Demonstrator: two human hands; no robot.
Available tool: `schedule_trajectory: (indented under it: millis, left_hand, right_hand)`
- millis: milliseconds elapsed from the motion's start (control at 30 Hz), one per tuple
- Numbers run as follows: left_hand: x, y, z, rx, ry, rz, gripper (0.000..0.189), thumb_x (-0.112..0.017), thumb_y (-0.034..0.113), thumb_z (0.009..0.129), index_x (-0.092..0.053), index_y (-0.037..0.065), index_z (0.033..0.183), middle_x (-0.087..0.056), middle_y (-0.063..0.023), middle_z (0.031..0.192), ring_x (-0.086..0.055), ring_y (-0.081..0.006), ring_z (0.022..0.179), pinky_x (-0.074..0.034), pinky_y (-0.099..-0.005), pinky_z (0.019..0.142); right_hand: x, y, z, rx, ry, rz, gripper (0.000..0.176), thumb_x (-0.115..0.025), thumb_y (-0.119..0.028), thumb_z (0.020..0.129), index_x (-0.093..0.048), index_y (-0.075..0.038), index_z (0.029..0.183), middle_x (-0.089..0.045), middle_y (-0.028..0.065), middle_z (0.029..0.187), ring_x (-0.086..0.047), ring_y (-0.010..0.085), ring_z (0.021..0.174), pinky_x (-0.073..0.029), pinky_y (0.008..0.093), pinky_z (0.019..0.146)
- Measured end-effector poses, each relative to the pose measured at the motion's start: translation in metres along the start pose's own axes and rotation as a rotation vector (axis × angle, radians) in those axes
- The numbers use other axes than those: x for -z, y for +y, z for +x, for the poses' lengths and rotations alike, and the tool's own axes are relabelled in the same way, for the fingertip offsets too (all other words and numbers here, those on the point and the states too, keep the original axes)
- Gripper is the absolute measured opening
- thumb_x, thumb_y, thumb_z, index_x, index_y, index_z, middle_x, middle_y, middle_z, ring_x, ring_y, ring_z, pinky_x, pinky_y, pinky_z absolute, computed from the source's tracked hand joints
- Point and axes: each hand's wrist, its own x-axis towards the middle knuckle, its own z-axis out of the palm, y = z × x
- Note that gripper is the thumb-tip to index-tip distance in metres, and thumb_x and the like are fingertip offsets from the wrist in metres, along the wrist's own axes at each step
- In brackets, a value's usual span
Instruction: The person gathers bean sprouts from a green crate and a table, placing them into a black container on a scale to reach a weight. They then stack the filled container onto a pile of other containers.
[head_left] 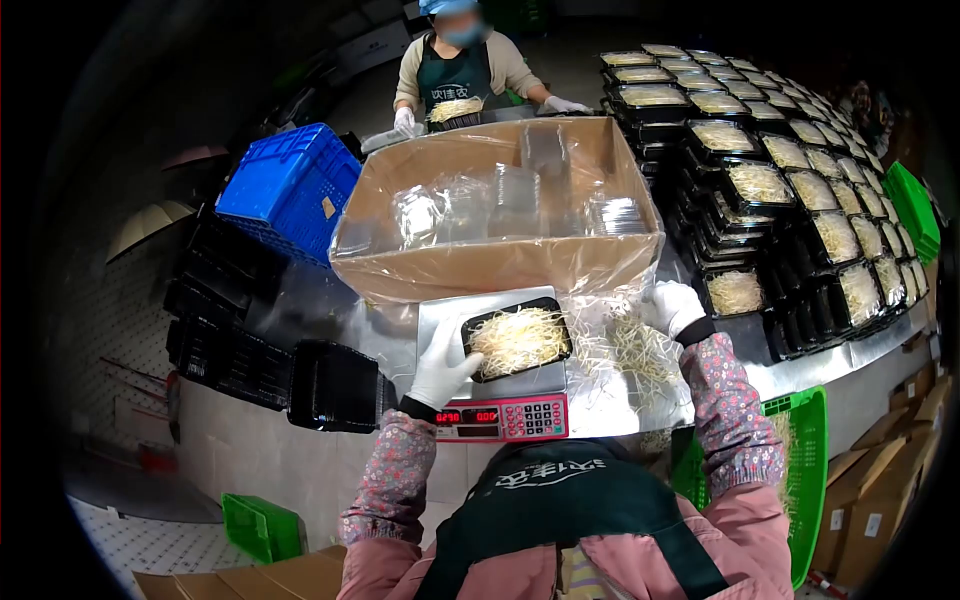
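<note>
A black tray of pale sprouts (518, 341) rests on the metal plate of a scale (500, 417) with a red front and lit digits. At the tray's left edge is my left hand (441, 365), in a white glove, its thumb over the rim and its fingers along the side. My right hand (674, 308), also gloved, is at the right beside loose sprouts (640, 350) on the metal table. Its fingers are bent, and whatever they may hold is too small to make out.
Behind the scale stands a cardboard box (480, 268) with clear plastic lids. Filled trays (735, 292) are stacked at the right, empty black trays (335, 388) at the left. A blue crate (285, 185) sits back left. A co-worker (462, 80) stands across.
</note>
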Motion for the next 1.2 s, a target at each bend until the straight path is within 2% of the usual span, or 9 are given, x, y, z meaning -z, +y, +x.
schedule_trajectory:
  millis: [67, 233, 433, 533, 600, 700, 900, 1100, 1200]
  left_hand:
    - [0.001, -0.009, -0.005, 0.050, 0.110, -0.061, 0.050, -0.071, 0.012, 0.083, -0.054, -0.003, 0.128, -0.057, -0.0194, 0.132, -0.053, -0.0297, 0.125, -0.041, -0.0356, 0.106]
    - [-0.033, -0.002, 0.015, -0.131, 0.199, 0.203, 0.037, -0.073, 0.023, 0.080, -0.068, 0.000, 0.108, -0.066, -0.0173, 0.113, -0.059, -0.0305, 0.112, -0.042, -0.0416, 0.102]
    - [-0.044, -0.007, 0.024, -0.133, 0.175, 0.299, 0.021, -0.068, 0.018, 0.083, -0.074, 0.008, 0.100, -0.071, -0.0128, 0.100, -0.061, -0.0320, 0.106, -0.045, -0.0414, 0.098]
    - [-0.040, 0.006, 0.026, -0.214, 0.105, 0.345, 0.030, -0.060, 0.013, 0.088, -0.066, 0.004, 0.116, -0.068, -0.0159, 0.111, -0.060, -0.0326, 0.110, -0.044, -0.0424, 0.099]
    - [-0.037, 0.013, 0.028, -0.218, 0.009, 0.365, 0.046, -0.057, 0.013, 0.090, -0.052, -0.001, 0.133, -0.060, -0.0206, 0.126, -0.055, -0.0359, 0.117, -0.041, -0.0449, 0.102]
    - [-0.056, 0.009, 0.030, -0.241, -0.095, 0.360, 0.050, -0.056, 0.016, 0.089, -0.050, -0.001, 0.136, -0.057, -0.0212, 0.131, -0.052, -0.0368, 0.121, -0.037, -0.0480, 0.105]
    - [-0.074, 0.016, 0.029, -0.382, -0.110, 0.519, 0.056, -0.060, 0.029, 0.081, -0.051, 0.001, 0.128, -0.057, -0.0151, 0.121, -0.052, -0.0357, 0.114, -0.042, -0.0466, 0.097]
    - [-0.075, 0.007, 0.046, -0.333, -0.223, 0.528, 0.041, -0.063, 0.027, 0.076, -0.057, 0.004, 0.109, -0.058, -0.0112, 0.104, -0.056, -0.0320, 0.095, -0.047, -0.0458, 0.079]
    - [-0.066, 0.024, 0.039, -0.324, -0.235, 0.470, 0.056, -0.068, 0.036, 0.075, -0.054, 0.002, 0.117, -0.056, -0.0135, 0.109, -0.054, -0.0336, 0.100, -0.045, -0.0467, 0.085]
  right_hand:
    - [0.000, -0.014, -0.002, 0.034, 0.072, 0.127, 0.030, -0.070, -0.033, 0.079, -0.072, -0.010, 0.099, -0.069, 0.0140, 0.095, -0.066, 0.0314, 0.093, -0.052, 0.0420, 0.083]
    - [-0.008, -0.096, 0.015, 0.312, 0.190, 0.570, 0.045, -0.067, -0.026, 0.085, -0.061, -0.003, 0.123, -0.064, 0.0188, 0.114, -0.059, 0.0343, 0.111, -0.046, 0.0408, 0.098]
    - [0.002, -0.115, 0.019, 0.298, 0.128, 0.687, 0.042, -0.065, -0.020, 0.087, -0.060, 0.000, 0.123, -0.063, 0.0183, 0.114, -0.060, 0.0345, 0.108, -0.046, 0.0396, 0.098]
    - [-0.015, -0.103, 0.023, 0.141, 0.113, 0.998, 0.038, -0.063, -0.009, 0.088, -0.060, 0.002, 0.124, -0.063, 0.0191, 0.115, -0.061, 0.0322, 0.108, -0.047, 0.0380, 0.097]
    - [-0.027, -0.105, 0.024, 0.186, 0.218, 0.920, 0.037, -0.062, -0.012, 0.089, -0.060, 0.002, 0.124, -0.063, 0.0194, 0.116, -0.060, 0.0329, 0.111, -0.046, 0.0383, 0.099]
    - [-0.027, -0.121, 0.019, 0.231, 0.245, 0.818, 0.045, -0.055, -0.026, 0.095, -0.054, 0.002, 0.130, -0.059, 0.0227, 0.126, -0.053, 0.0348, 0.123, -0.040, 0.0405, 0.107]
    - [-0.063, -0.192, 0.013, 0.154, -0.103, 0.512, 0.089, -0.043, -0.055, 0.096, -0.018, 0.013, 0.147, -0.028, 0.0382, 0.147, -0.022, 0.0495, 0.142, -0.016, 0.0457, 0.120]
    - [-0.066, -0.181, 0.030, 0.214, -0.138, 0.675, 0.102, -0.056, -0.062, 0.086, -0.015, 0.007, 0.149, -0.031, 0.0372, 0.146, -0.032, 0.0545, 0.133, -0.025, 0.0526, 0.114]
    - [-0.038, -0.171, 0.032, 0.297, -0.223, 0.620, 0.096, -0.063, -0.050, 0.087, -0.021, 0.011, 0.147, -0.032, 0.0375, 0.146, -0.031, 0.0458, 0.139, -0.025, 0.0428, 0.116]
